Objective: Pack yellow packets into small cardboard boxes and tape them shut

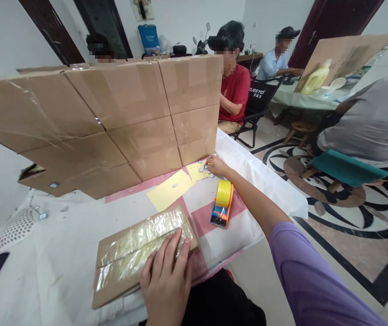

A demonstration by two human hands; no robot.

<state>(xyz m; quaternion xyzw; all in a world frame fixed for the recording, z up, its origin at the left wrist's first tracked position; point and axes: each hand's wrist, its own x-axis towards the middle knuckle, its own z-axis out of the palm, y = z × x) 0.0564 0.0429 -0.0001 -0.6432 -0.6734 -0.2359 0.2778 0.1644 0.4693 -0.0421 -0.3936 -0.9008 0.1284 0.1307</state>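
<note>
My left hand (168, 267) lies flat with fingers spread on a flat cardboard piece (105, 290) covered by strips of shiny clear tape. My right hand (217, 165) is stretched out to the far right part of the table, its fingers drawn together over a yellow card (195, 173) that bears small bits. What those fingertips hold, if anything, is too small to make out. Nearer me, beside my right forearm, a tape dispenser (221, 213) in orange and blue carries a roll of yellow tape (224, 193). A plain yellow sheet (168, 192) lies left of the card.
A tall partition of taped cardboard (139, 99) stands across the back of the table. White cloth (61, 253) with pink patches covers the table. A white perforated object (15, 228) lies at the left. Other people sit beyond the partition and at the right, near another table (282, 106).
</note>
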